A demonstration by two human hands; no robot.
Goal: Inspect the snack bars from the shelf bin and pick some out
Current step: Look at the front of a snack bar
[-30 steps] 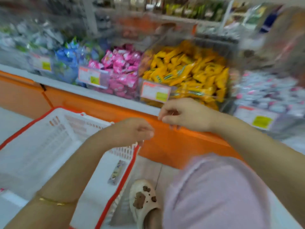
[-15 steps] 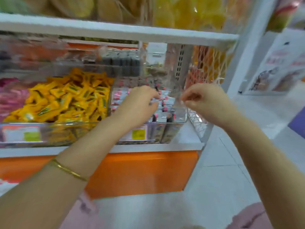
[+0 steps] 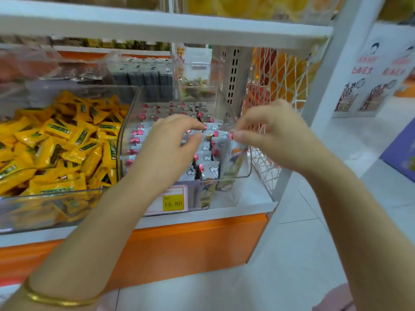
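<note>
Nearest to us: a gold bangle (image 3: 60, 300) on the left wrist, bottom left. Both forearms reach away from us over the pale tiled floor (image 3: 314, 243) and the orange base (image 3: 179, 243) of the shelving.

Above the base runs the white front edge of the shelf (image 3: 202, 216). A price label (image 3: 173, 203), yellow with an orange border, sits on the near wall of the clear bin (image 3: 244, 173) on the right end of this shelf.

Snack bars (image 3: 208, 169): silver wrappers with pink marks, standing on end in rows inside the clear bin.

Left hand (image 3: 170, 140): over the bin, fingers curved down onto the tops of the bars. Thumb and forefinger are close together, a narrow grip; we cannot tell whether they hold a wrapper.

Right hand (image 3: 269, 135): at the bin's right side, with the grip closed as a pinch of thumb and fingertips on the top edge of one held bar (image 3: 225, 144), which hangs upright among the others in the bin.

Left of the clear bin: a second bin heaped with yellow packets (image 3: 67, 140), touching its wall.

Farther back: dark packets (image 3: 146, 77) in a row behind both bins. A white wire mesh panel (image 3: 276, 75) closes the right end. The upper shelf (image 3: 157, 25) spans overhead. Far right: a poster (image 3: 377, 70) with drawn figures.
</note>
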